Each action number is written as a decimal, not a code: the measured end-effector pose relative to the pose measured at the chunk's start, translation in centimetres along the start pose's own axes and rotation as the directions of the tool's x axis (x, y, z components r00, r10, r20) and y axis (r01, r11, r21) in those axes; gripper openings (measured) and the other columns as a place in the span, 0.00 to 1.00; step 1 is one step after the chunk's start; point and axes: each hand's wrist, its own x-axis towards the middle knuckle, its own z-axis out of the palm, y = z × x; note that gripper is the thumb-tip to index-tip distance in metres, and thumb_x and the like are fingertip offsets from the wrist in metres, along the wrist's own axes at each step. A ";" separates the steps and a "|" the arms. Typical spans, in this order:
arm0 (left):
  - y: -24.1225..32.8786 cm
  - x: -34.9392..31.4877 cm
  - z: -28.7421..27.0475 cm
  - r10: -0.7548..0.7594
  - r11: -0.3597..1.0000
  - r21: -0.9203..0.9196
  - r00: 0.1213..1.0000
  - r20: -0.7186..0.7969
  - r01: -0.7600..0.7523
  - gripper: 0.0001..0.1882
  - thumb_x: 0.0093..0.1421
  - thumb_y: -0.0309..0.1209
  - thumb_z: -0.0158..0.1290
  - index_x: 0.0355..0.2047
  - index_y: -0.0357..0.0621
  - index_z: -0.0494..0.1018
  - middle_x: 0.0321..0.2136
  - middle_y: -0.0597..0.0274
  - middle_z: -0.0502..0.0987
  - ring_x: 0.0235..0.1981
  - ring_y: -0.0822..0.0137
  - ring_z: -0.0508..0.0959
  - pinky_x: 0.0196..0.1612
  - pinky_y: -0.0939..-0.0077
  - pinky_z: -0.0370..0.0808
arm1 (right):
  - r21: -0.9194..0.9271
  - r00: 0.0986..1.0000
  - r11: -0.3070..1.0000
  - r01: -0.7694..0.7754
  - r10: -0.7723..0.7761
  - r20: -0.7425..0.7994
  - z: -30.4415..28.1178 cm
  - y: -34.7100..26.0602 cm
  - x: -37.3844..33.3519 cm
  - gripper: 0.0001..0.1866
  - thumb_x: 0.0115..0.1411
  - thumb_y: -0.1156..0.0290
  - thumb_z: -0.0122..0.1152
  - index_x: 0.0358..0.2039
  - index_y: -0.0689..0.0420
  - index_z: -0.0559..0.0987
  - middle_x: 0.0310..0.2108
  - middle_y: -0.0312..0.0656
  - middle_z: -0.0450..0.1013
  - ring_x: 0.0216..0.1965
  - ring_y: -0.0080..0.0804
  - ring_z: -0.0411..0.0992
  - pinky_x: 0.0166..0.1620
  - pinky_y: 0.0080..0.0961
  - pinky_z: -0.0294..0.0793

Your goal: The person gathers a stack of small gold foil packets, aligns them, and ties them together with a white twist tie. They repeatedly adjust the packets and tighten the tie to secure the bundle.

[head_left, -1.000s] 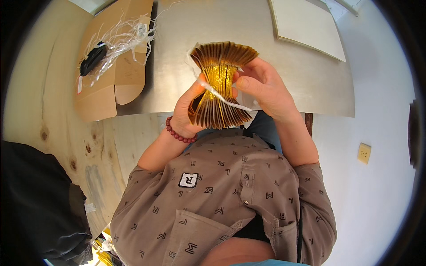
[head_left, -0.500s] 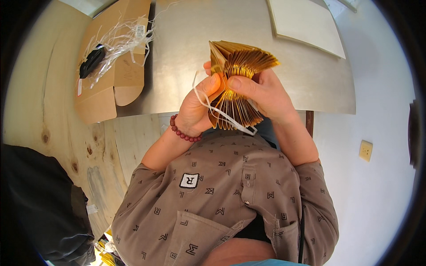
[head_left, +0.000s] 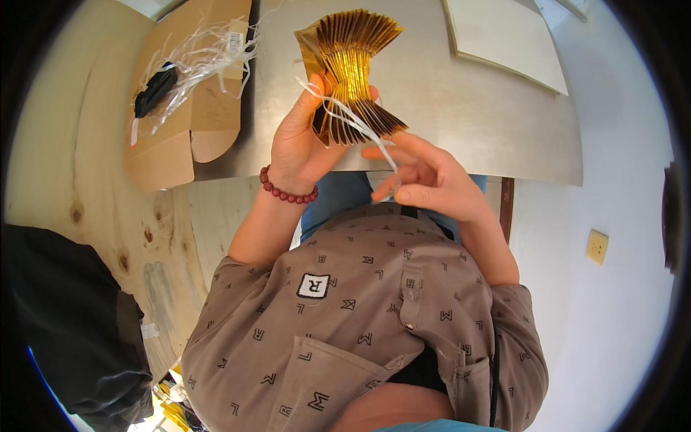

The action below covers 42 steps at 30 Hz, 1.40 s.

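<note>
My left hand [head_left: 299,144] is closed around a bundle of gold folded paper [head_left: 353,68] above the table's near edge. The bundle is narrow in its middle and fans out at both ends, with a flat gold face on its left side. A thin white plastic strip [head_left: 358,124] loops from beside my left thumb across the lower fan and hangs down. Below the bundle, my right hand [head_left: 446,187] has its fingers bent and apart. The strip's lower end reaches those fingers; how firmly it touches them is hard to see.
A metal-topped table [head_left: 461,122] lies in front of me. On its left, brown cardboard [head_left: 209,115] carries a tangle of white plastic strips [head_left: 209,54] and a black object [head_left: 155,92]. A stack of white sheets [head_left: 507,43] lies at the far right. Dark cloth [head_left: 65,324] hangs at lower left.
The gold bundle has moved up and slightly left in my left hand. My right hand has let go of its middle and come down beside the strip's hanging end.
</note>
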 end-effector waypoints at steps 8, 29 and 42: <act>0.1 -1.2 -1.4 -0.076 0.981 -0.180 0.997 0.010 0.077 0.28 0.76 0.44 0.40 0.66 0.36 0.61 0.62 0.50 0.70 0.58 0.54 0.74 0.60 0.50 0.74 | 0.020 0.917 0.918 0.396 -0.397 0.047 -2.8 -2.4 -1.7 0.10 0.71 0.71 0.54 0.46 0.61 0.80 0.49 0.44 0.78 0.41 0.27 0.77 0.48 0.24 0.75; -2.2 -2.3 -0.4 -0.167 0.982 -0.085 0.986 0.005 0.166 0.29 0.76 0.44 0.40 0.67 0.33 0.58 0.62 0.44 0.67 0.56 0.53 0.77 0.57 0.53 0.80 | 0.102 0.954 0.960 0.260 -0.238 -0.184 -3.1 0.3 0.2 0.13 0.72 0.67 0.50 0.32 0.59 0.75 0.29 0.36 0.72 0.34 0.25 0.67 0.42 0.26 0.69; -1.0 -1.4 -0.2 -0.040 0.999 -0.007 0.996 0.082 0.041 0.29 0.77 0.42 0.36 0.71 0.40 0.52 0.67 0.41 0.60 0.56 0.52 0.78 0.54 0.48 0.82 | 0.034 0.905 0.957 0.289 -0.262 -0.335 -5.4 -0.1 -0.3 0.16 0.69 0.69 0.48 0.23 0.57 0.70 0.23 0.35 0.67 0.28 0.24 0.62 0.37 0.24 0.64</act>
